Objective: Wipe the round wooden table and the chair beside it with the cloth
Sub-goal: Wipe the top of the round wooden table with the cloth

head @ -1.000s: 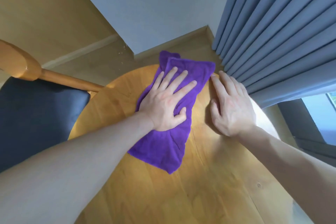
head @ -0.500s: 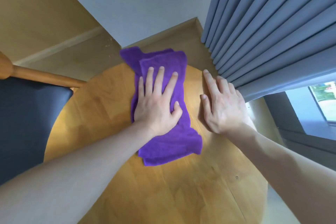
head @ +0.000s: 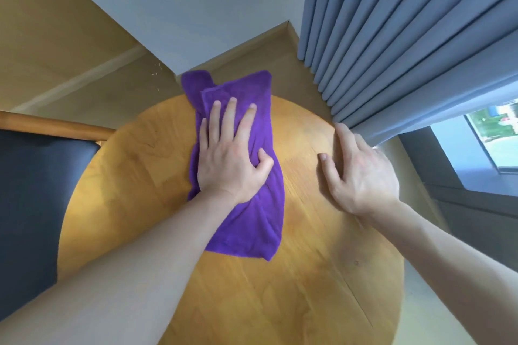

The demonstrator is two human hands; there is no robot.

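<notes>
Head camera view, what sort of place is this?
Probably a corner of a home or apartment room: a small round wooden table beside a dark-cushioned chair, with long blue-grey curtains hanging by a window.

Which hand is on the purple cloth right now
The left hand, flat on the purple cloth. The right hand rests on the bare wooden table beside it.

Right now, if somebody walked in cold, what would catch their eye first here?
The purple cloth at the middle of the round wooden table, its far end hanging over the far edge. The left hand presses flat on it; the right hand rests on bare wood by the blue-grey curtain. A dark-seated chair stands at the left.
</notes>
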